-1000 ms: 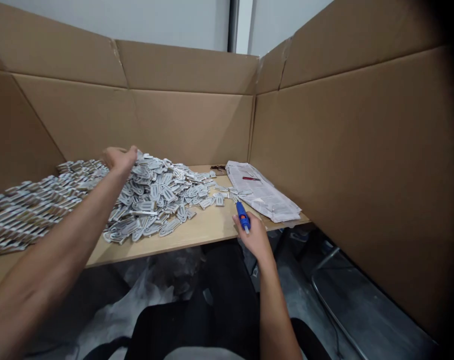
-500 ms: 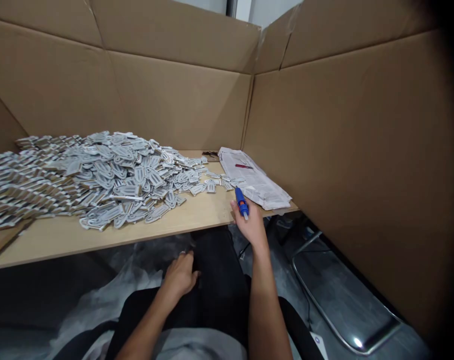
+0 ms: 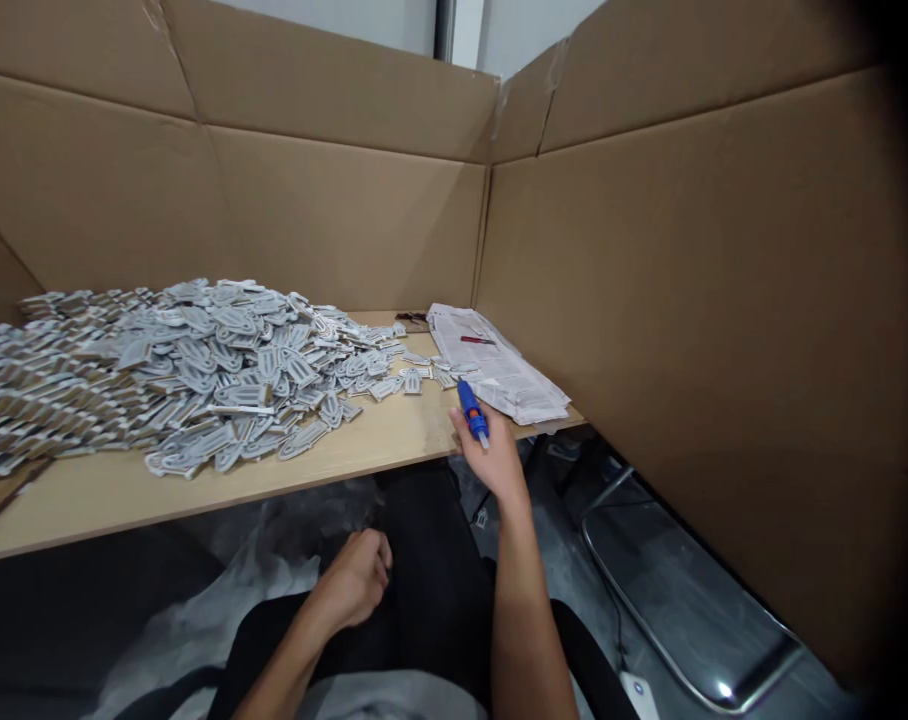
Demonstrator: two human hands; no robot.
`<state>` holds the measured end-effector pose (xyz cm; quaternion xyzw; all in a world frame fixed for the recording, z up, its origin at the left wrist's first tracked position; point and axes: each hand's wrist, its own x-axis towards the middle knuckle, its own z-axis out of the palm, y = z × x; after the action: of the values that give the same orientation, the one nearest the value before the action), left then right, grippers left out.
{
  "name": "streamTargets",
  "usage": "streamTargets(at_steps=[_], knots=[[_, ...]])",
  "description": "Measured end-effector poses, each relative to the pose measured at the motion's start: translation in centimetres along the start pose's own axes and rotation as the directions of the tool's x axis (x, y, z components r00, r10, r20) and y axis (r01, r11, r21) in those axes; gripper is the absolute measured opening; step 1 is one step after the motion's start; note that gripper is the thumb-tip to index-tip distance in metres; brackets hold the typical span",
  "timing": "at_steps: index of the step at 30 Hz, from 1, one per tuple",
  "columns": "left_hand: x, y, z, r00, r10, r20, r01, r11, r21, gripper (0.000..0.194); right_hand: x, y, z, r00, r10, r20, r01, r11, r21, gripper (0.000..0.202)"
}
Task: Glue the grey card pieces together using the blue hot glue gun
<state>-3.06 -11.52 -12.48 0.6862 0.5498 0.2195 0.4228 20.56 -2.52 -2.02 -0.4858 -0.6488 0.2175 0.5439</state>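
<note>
A blue hot glue gun [image 3: 472, 412] with an orange part and a pale stick at its near end lies in my right hand [image 3: 494, 460]. That hand is wrapped round it at the table's front edge, beside the newspaper. My left hand [image 3: 362, 575] is over my lap, below the table edge, with its fingers curled in and nothing visible in them. On the table [image 3: 383, 440], a large heap of grey-and-white flat loop-shaped pieces [image 3: 236, 375] spreads across the left and middle. Several loose pieces [image 3: 412, 380] lie closer to the glue gun.
A folded newspaper [image 3: 518, 385] with a red pen-like item [image 3: 476, 340] on it lies at the table's right end. Cardboard walls [image 3: 341, 220] enclose the back and sides. A metal-framed chair [image 3: 679, 600] and a white power strip [image 3: 638, 695] are at lower right.
My left hand has drawn back slightly and its fingers have curled in. The glue gun stays in my right hand. The view has shifted a little, so the scene sits lower and further left.
</note>
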Motion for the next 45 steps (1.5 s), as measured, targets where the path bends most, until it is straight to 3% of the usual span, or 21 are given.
streamTargets(at_steps=[3, 6, 8, 11, 15, 20, 24, 29, 32, 36, 39, 42, 45], knots=[[-0.1, 4.4, -3.0, 0.993, 0.05, -0.111, -0.056, 0.997, -0.055, 0.005, -0.2, -0.9, -0.4, 0.997, 0.014, 0.076, -0.026, 0.986, 0.163, 0.04], [0.7, 9.3, -5.9, 0.949, 0.147, -0.279, -0.21, 0.954, -0.211, 0.024, -0.4, -2.1, -0.5, 0.987, -0.008, 0.159, -0.038, 0.959, 0.281, 0.037], [1.6, 11.7, -7.0, 0.921, 0.187, -0.341, -0.288, 0.917, -0.275, 0.029, -0.5, -2.9, -0.3, 0.98, -0.042, 0.193, -0.021, 0.95, 0.313, 0.035], [2.8, 13.6, -7.1, 0.911, 0.206, -0.357, -0.348, 0.849, -0.397, 0.031, -0.5, -3.6, 0.5, 0.978, -0.076, 0.193, 0.011, 0.947, 0.321, 0.033], [3.7, 14.2, -6.3, 0.914, 0.216, -0.344, -0.374, 0.779, -0.504, 0.036, -0.4, -3.6, 1.4, 0.975, -0.088, 0.202, 0.022, 0.951, 0.308, 0.035], [4.7, 14.4, -5.8, 0.923, 0.242, -0.3, -0.377, 0.723, -0.578, 0.042, -0.3, -3.2, 1.1, 0.978, -0.113, 0.173, 0.057, 0.951, 0.303, 0.028], [5.4, 15.0, -5.7, 0.912, 0.327, -0.249, -0.41, 0.742, -0.53, 0.034, -0.2, -2.9, 0.4, 0.983, -0.093, 0.159, 0.047, 0.961, 0.272, 0.031], [6.4, 15.3, -5.6, 0.874, 0.308, -0.377, -0.467, 0.748, -0.472, 0.031, -0.1, -2.3, -0.3, 0.987, -0.075, 0.139, 0.035, 0.962, 0.269, 0.03], [7.1, 14.7, -5.3, 0.89, 0.327, -0.319, -0.447, 0.764, -0.465, 0.028, 0.0, -2.0, -0.3, 0.997, -0.042, 0.067, 0.018, 0.948, 0.319, 0.03], [7.7, 14.0, -5.1, 0.88, 0.375, -0.292, -0.454, 0.844, -0.285, 0.02, 0.0, -1.7, -0.2, 0.999, -0.029, 0.027, 0.019, 0.956, 0.291, 0.033], [8.8, 13.9, -5.6, 0.855, 0.42, -0.303, -0.485, 0.855, -0.184, 0.016, 0.1, -1.3, -0.5, 1.0, -0.022, 0.007, 0.02, 0.976, 0.215, 0.034], [11.7, 13.9, -6.4, 0.827, 0.473, -0.305, -0.52, 0.849, -0.093, 0.016, 0.1, -0.7, -1.0, 0.999, -0.024, -0.049, 0.031, 0.989, 0.145, 0.034], [16.0, 14.1, -7.2, 0.793, 0.533, -0.295, -0.469, 0.843, 0.261, 0.021, 0.1, -0.2, -1.5, 0.986, 0.014, -0.167, 0.007, 0.992, 0.126, 0.036]])
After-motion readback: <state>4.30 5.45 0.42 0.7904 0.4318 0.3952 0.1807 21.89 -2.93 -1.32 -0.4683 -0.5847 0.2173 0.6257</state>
